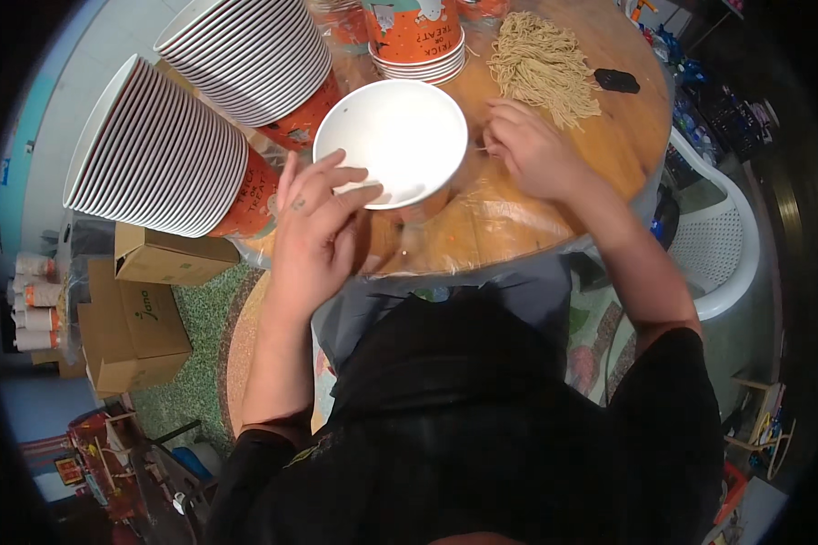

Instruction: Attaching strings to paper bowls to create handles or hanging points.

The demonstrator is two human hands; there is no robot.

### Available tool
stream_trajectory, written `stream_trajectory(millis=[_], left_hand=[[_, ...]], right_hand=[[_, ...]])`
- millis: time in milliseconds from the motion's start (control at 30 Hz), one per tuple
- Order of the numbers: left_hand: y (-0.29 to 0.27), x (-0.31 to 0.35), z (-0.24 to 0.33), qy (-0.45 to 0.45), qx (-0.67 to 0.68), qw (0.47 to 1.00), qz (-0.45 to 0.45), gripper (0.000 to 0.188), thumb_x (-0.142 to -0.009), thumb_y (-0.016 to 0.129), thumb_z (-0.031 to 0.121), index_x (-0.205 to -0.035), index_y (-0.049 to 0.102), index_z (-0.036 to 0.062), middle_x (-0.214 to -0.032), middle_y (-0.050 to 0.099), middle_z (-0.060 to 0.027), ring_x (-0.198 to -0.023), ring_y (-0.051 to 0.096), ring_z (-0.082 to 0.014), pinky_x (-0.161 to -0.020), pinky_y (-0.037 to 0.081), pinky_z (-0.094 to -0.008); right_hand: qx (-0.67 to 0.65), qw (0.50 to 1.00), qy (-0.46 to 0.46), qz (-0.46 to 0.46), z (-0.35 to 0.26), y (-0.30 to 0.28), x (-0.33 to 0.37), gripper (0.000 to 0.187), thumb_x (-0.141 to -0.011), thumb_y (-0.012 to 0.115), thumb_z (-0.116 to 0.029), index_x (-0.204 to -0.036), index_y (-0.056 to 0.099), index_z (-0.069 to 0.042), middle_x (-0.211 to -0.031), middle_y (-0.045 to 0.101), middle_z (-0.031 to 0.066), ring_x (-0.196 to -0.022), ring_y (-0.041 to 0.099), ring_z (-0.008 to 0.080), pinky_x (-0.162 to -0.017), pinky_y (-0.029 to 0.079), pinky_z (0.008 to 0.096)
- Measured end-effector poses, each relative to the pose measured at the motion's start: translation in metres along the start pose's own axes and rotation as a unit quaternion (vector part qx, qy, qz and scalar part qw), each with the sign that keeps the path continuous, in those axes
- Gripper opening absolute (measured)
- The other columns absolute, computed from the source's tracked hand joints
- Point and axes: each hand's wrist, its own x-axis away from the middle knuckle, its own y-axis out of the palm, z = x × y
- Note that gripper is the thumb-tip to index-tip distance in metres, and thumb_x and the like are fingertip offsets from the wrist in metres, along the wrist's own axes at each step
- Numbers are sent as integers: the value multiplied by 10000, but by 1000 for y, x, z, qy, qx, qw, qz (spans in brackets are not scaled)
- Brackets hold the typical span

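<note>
A white-lined paper bucket (395,136) stands on the round wooden table, its mouth facing up toward me. My left hand (318,213) is at its near left rim, fingers spread and fingertips over the edge; whether they press on it is hard to see. On the bucket's right, my right hand (529,150) is closed in a pinch just off the rim. A faint pale line shows at its fingertips, too small to name. Beyond that hand lies a loose bundle of tan strings (545,65), with a small black object (617,81) beside it.
Two tall leaning stacks of orange-and-white buckets (159,154) fill the left side. Upside-down printed buckets (416,41) stand at the back. Clear plastic covers the table (509,222). A white plastic chair (723,227) is at right; cardboard boxes (136,336) sit on the floor at left.
</note>
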Motion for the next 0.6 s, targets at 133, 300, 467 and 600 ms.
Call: stream_trajectory(millis=[133, 300, 467, 600], left_hand=[[-1, 0, -7, 1, 22, 996, 86, 398, -854, 777, 26, -1250, 761, 60, -1333, 733, -158, -1384, 657, -397, -1239, 442, -609], [-1, 5, 35, 101, 85, 985, 115, 482, -801, 960, 125, -1235, 761, 56, -1191, 766, -141, -1084, 729, -341, -954, 559, -475], [13, -3, 57, 86, 182, 978, 51, 500, -867, 914, 105, -1334, 751, 29, -1152, 765, -114, -1004, 751, -310, -877, 597, -425], [17, -1, 50, 90, 211, 973, 10, 444, -866, 882, 30, -1299, 787, 58, -1130, 758, -104, -971, 756, -300, -821, 615, -414]], right_hand=[[-259, 939, 215, -67, -77, -27, 9, 85, -1005, 743, -39, -1082, 707, -26, -1053, 751, 109, -1061, 738, 275, -982, 575, 396], [-582, 758, 294, -15, -130, -24, 29, 70, -1068, 735, -60, -1111, 723, -7, -996, 730, 4, -922, 695, 94, -850, 559, 281], [-623, 716, 304, -77, -143, -25, 31, 90, -1088, 711, -86, -1132, 718, -8, -986, 743, 15, -901, 709, 100, -821, 573, 268], [-627, 691, 339, -121, -151, -37, 20, 99, -1088, 706, -91, -1141, 718, -8, -955, 736, 7, -878, 706, 96, -786, 571, 260]])
